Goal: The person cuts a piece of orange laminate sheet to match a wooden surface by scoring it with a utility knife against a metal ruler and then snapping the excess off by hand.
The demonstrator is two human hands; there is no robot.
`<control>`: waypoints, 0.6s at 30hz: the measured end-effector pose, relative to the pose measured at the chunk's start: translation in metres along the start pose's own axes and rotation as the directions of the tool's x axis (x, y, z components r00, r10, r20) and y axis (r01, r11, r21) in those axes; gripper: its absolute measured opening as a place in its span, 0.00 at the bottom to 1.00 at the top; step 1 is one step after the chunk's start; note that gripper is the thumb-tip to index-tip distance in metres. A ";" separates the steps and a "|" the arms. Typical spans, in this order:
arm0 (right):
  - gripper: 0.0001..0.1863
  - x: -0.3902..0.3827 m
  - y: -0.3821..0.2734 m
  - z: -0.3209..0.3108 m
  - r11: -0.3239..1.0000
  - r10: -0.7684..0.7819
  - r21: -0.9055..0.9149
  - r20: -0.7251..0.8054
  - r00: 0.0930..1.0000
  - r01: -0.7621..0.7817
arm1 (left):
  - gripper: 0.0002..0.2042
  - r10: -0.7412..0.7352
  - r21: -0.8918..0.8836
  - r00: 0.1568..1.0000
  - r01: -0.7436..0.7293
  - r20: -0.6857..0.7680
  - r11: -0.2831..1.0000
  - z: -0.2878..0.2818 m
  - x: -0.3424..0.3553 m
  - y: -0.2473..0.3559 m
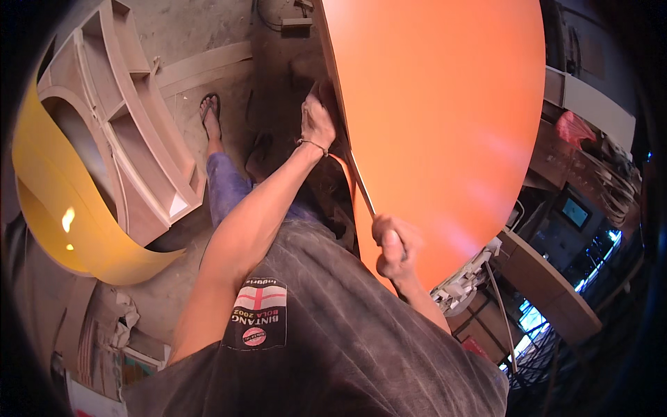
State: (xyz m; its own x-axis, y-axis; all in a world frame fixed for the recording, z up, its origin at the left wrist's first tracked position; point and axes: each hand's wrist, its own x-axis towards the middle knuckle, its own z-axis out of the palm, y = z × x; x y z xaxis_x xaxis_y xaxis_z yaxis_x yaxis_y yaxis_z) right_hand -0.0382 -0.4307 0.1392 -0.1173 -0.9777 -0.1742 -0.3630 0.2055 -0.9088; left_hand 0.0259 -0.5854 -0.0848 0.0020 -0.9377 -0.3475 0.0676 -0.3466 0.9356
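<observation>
A large orange panel (445, 125) with a curved outer edge fills the upper middle and right. My left hand (317, 118) is closed at its near, long edge, fingers partly hidden behind it. Lower along that edge, my right hand (394, 247), slightly blurred, is closed on a long thin tool (365, 189) lying against the edge; whether it is a file or a blade I cannot tell. A narrow orange strip hangs below the edge between my hands.
A curved wooden shelf unit (139, 132) and a bent yellow sheet (83, 208) stand at the left. My sandalled foot (210, 111) is on the dusty floor. Cluttered boards (556, 285), a small screen (575, 208) and a red bag (575, 128) are at the right.
</observation>
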 end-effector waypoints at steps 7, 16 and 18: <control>0.23 -0.003 0.050 0.018 0.991 0.055 -0.123 0.037 0.998 -0.050 | 0.13 0.386 0.477 0.922 -0.334 -0.011 0.813 0.009 -0.005 -0.109; 0.16 0.038 0.012 0.016 0.999 -0.017 0.048 -0.011 1.000 0.018 | 0.19 -0.131 0.126 0.985 0.145 -0.116 0.981 -0.010 0.055 -0.022; 0.15 0.019 0.009 0.006 0.996 -0.089 0.029 0.002 0.996 0.089 | 0.20 -0.032 0.197 0.991 0.057 -0.129 0.979 -0.007 0.033 -0.024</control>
State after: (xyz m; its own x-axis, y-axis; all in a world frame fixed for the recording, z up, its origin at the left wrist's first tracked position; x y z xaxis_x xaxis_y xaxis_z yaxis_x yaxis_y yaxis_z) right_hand -0.0382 -0.4475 0.1260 -0.0831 -0.9921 -0.0935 -0.3453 0.1167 -0.9312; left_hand 0.0312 -0.6076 -0.1187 0.1286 -0.9149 -0.3826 -0.1298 -0.3980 0.9082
